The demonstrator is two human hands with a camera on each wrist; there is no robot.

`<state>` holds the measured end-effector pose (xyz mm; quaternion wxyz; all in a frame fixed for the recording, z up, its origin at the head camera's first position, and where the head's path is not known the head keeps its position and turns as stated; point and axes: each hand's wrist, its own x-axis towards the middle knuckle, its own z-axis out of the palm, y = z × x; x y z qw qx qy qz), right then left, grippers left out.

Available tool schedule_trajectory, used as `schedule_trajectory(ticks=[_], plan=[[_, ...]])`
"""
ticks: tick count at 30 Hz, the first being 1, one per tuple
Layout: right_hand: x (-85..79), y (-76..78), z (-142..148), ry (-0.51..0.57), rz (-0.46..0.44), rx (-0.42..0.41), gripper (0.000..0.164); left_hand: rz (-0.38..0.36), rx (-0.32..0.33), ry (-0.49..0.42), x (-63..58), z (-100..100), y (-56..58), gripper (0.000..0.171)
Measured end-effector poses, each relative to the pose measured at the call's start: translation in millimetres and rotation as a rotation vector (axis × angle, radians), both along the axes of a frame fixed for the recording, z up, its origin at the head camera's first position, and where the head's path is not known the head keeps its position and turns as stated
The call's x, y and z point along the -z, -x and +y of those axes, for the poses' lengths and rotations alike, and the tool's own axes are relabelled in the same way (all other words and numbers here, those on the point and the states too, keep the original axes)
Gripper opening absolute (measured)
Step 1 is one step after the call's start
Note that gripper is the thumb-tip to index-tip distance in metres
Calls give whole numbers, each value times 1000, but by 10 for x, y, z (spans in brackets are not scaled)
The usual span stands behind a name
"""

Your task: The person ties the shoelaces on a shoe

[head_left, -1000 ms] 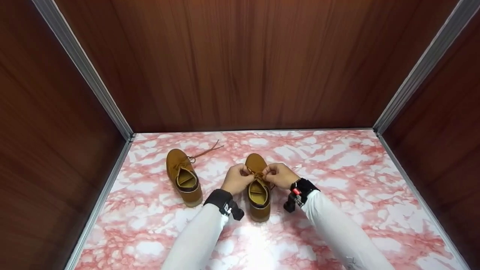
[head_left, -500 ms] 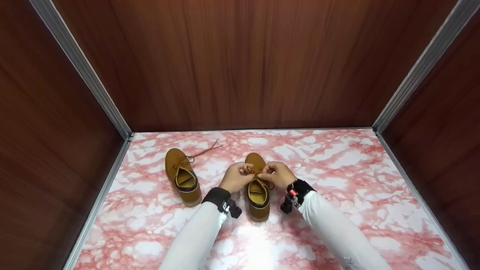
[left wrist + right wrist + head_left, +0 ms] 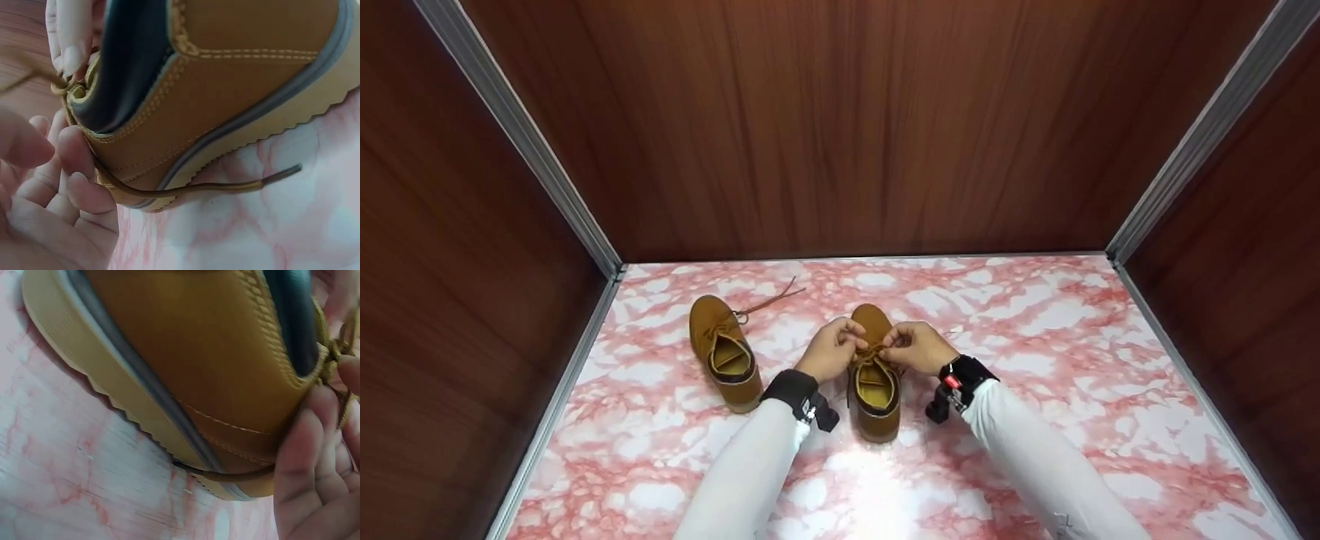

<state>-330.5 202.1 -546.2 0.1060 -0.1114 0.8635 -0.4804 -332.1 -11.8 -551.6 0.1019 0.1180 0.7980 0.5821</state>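
Note:
A tan lace-up shoe (image 3: 877, 425) stands toe-away between both hands. My right hand (image 3: 922, 349) pinches the shoelace at the knot (image 3: 74, 90), with thumb and fingertips close together there. Just left of the knot is my left hand (image 3: 826, 354), its fingers loosely bent. In the left wrist view its thumb (image 3: 25, 138) stands apart from the fingers, and one lace end (image 3: 214, 188) hangs free down the shoe's side. A blurred loop of lace sticks out above that hand. The right wrist view shows another lace end (image 3: 194, 468) along the sole.
A second tan shoe (image 3: 725, 360) stands to the left, its laces (image 3: 772, 303) stretched out toward the back right. The pink-and-white marbled surface (image 3: 1035, 450) is bounded by brown wood-grain panels (image 3: 840, 150) at the back and sides.
My left thumb and fingers have let go at the knot and moved slightly left. A lace end now hangs on the shoe's left side. The right hand stays at the knot.

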Motion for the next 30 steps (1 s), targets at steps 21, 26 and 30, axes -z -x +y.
schedule_trajectory(ticks=[21, 26, 30], plan=[[15, -38, -27, 64, 37, 37, 17, 38, 38, 198, -124, 28, -4, 14], [-32, -63, 14, 51, 33, 37, 14, 37, 35, 200, -137, 20, -24, 14], [-101, -82, 70, 44, 43, 17, 15, 41, 22, 181, -142, 16, -35, 14]])
